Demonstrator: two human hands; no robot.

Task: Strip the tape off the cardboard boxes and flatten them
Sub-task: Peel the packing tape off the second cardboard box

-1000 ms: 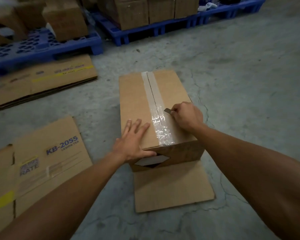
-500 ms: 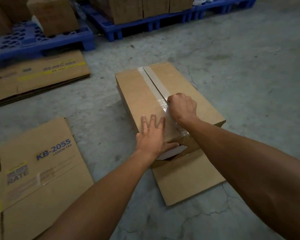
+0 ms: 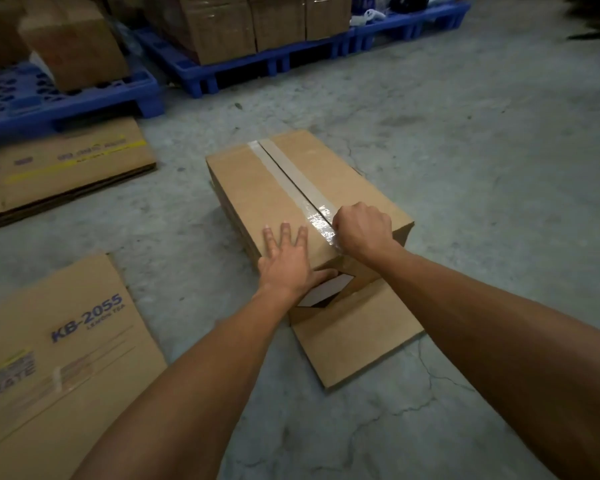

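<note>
A brown cardboard box [image 3: 267, 192] lies on the concrete floor, with clear tape [image 3: 280, 173] running along its top seam. My left hand [image 3: 288, 263] presses flat on the box's near top corner, fingers spread and thumb over the edge. My right hand [image 3: 362, 228] is a closed fist on the crinkled near end of the tape. The small blade it held a moment ago is hidden inside the fist. The box's near end is open, and one flap [image 3: 354, 336] lies flat on the floor.
Flattened cartons lie to the left: one marked KB-2055 [image 3: 66, 358] near me and a stack [image 3: 66, 168] farther back. Blue pallets [image 3: 84, 100] [image 3: 291, 62] loaded with sealed boxes [image 3: 219, 26] line the far side. Bare cracked floor extends to the right.
My right fist has drawn back along the tape seam toward the box's near edge, and the blade tip is no longer visible. The box has turned slightly. My left hand stays pressed on top.
</note>
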